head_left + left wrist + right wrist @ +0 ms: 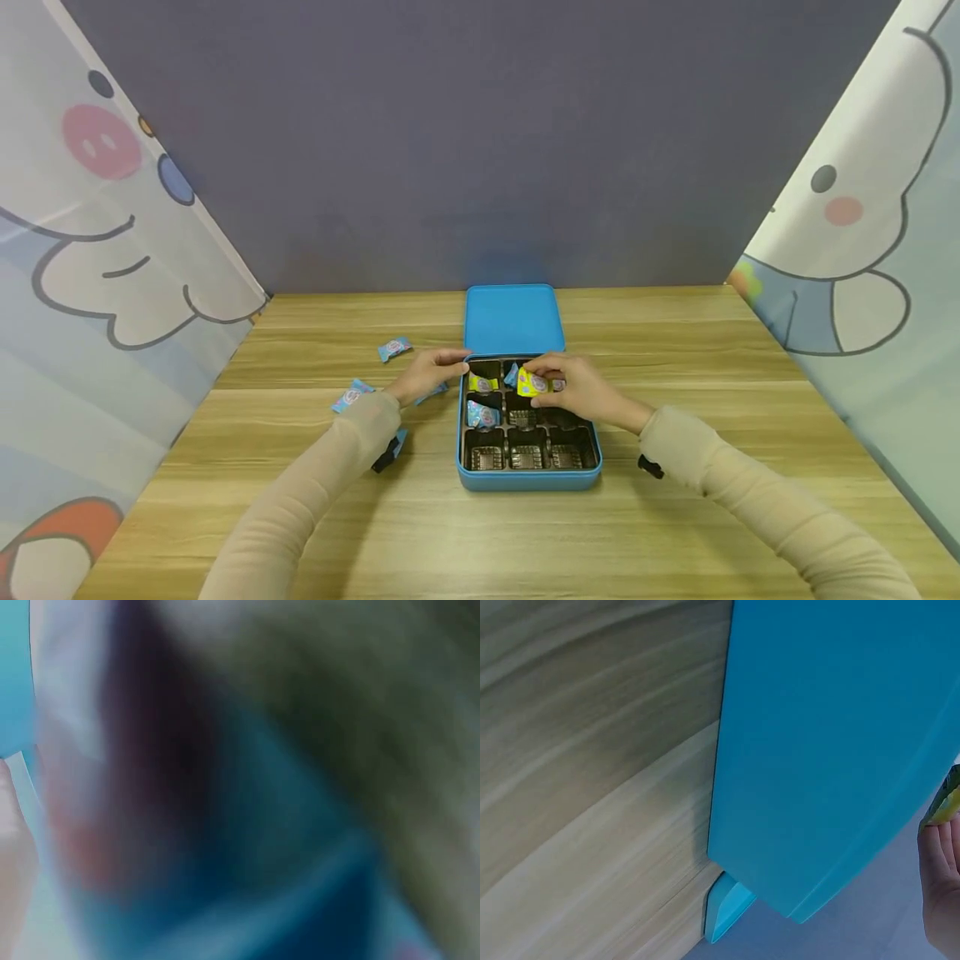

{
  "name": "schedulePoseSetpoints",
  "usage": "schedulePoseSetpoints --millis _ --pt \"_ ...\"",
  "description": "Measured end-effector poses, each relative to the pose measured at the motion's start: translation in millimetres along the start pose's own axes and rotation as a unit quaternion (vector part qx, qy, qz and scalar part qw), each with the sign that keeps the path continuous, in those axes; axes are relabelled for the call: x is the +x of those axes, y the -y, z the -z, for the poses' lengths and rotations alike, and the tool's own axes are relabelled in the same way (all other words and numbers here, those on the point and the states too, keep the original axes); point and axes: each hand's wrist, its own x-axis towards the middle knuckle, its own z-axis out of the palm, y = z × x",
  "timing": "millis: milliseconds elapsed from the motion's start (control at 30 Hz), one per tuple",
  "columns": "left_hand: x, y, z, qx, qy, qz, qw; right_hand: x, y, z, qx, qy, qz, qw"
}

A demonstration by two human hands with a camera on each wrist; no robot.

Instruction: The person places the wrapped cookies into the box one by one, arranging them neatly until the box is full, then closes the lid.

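Note:
A blue box [528, 481] with a black divided insert lies in front of me, its lid folded back. My right hand [573, 387] pinches a yellow wrapped candy [531, 383] above the back compartments; the right wrist view catches the fingertips and yellow wrapper [949, 806] at its edge. My left hand [426, 375] rests its extended fingertips at the box's back left rim. Inside, a yellow candy [482, 384] sits back left, with a blue candy [483, 414] in front of it. Another blue candy [512, 375] shows back middle. The left wrist view is mostly blurred.
Left of the box, several blue wrapped candies lie on the wooden table [675, 358], among them one farther back [394, 348] and one [351, 395] by the left sleeve. The blue lid [513, 319] lies behind the box. A grey wall [487, 150] stands at the back.

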Motion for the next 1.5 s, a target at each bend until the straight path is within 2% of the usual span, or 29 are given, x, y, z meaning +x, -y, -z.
schedulePoseSetpoints --millis 300,567,833,1100,1300,1500 --pt "2.8 -0.4 1.6 -0.005 0.004 0.009 0.9999 2.2 -1.9 -7.4 -0.004 0.016 -0.023 1.0" --pt "2.2 -1.0 -0.5 -0.008 0.004 0.007 0.9999 3.5 -3.1 -14.6 -0.005 0.031 -0.004 0.999" --pt "1.0 -2.8 -1.7 -0.003 0.0 0.007 1.0 1.7 -5.2 -19.0 -0.004 0.038 -0.019 0.999" --pt "0.6 -1.3 -1.2 0.001 0.002 -0.007 1.0 0.6 -6.1 -22.7 -0.004 0.035 -0.014 0.999" --pt "-1.1 -1.9 -1.7 0.0 0.002 -0.001 1.0 -0.1 -8.2 -23.6 -0.001 0.044 -0.012 0.999" --pt "-0.3 -2.5 -1.4 0.002 0.004 -0.007 1.0 -0.7 -8.5 -22.6 -0.021 0.054 0.001 0.998"
